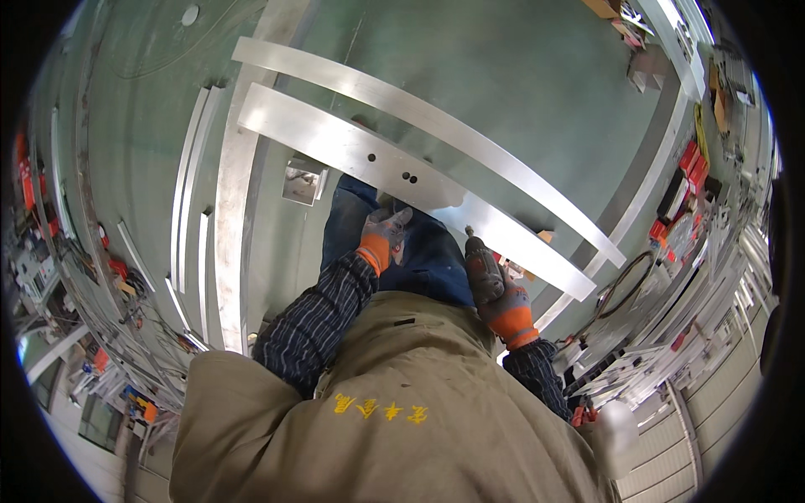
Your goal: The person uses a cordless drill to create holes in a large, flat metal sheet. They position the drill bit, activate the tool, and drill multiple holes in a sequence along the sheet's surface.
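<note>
A flat silver metal bar (310, 126) lies across two supports in front of my legs, with one dark round hole and a close pair of holes in its face. Beyond it runs a second long metal bar (436, 121), a gap between the two. My right hand (509, 312), in a grey and orange glove, grips a cordless drill (482, 270); its bit points toward the near edge of the holed bar, apparently apart from it. My left hand (384, 235), gloved alike, is closed just on the near side of that bar. Whatever its fingers hold is hidden.
A wide metal beam (232, 218) supports the bars at left, and another beam (646, 189) at right. Thin metal strips (191, 180) lie on the left floor. An open metal box (302, 182) sits beneath. Red tool cases (689, 172) and a coiled hose (631, 285) are at right.
</note>
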The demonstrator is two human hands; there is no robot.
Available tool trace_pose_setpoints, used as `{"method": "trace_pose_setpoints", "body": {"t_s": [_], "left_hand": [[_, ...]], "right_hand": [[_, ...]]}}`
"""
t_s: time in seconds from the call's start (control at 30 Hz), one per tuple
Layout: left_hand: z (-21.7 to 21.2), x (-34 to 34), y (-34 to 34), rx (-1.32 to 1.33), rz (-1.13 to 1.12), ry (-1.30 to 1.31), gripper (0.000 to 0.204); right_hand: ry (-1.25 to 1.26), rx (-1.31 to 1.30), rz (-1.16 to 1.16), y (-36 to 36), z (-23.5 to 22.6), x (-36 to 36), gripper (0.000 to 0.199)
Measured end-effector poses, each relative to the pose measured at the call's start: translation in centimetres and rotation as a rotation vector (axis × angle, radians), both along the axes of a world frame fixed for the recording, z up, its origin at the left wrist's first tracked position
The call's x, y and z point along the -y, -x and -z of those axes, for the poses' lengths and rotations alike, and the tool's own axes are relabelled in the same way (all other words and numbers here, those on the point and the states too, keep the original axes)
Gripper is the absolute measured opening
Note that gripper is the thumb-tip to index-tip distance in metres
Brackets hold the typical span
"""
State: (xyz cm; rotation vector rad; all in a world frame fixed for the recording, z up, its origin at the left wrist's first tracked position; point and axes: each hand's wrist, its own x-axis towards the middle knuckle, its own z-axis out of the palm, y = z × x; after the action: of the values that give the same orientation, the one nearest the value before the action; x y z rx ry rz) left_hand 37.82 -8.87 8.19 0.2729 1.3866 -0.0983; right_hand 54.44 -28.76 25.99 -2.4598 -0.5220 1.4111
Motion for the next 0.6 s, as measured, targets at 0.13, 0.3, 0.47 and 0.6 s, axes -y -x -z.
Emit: {"method": "trace_pose_setpoints", "body": {"t_s": [0.13, 0.3, 0.47, 0.6], "left_hand": [[7.5, 4.1, -0.2, 0.193, -0.068, 0.081, 0.053], [5.8, 4.4, -3.4, 0.065, 0.0, -0.023, 0.043], [5.1, 4.0, -5.4, -0.105, 0.14, -0.194, 0.045], [6.7, 4.1, -7.5, -0.26, 0.003, -0.314, 0.085]], "right_hand": [[0.001, -0.014, 0.096, 0.6, 0.0, 2.8, 0.046], [-0.05, -0.026, 0.149, 1.3, 0.3, 4.3, 0.047], [-0.169, 0.008, 0.106, 1.0, -1.5, 3.7, 0.046], [-0.191, -0.016, 0.151, 0.6, -1.9, 3.5, 0.044]]}}
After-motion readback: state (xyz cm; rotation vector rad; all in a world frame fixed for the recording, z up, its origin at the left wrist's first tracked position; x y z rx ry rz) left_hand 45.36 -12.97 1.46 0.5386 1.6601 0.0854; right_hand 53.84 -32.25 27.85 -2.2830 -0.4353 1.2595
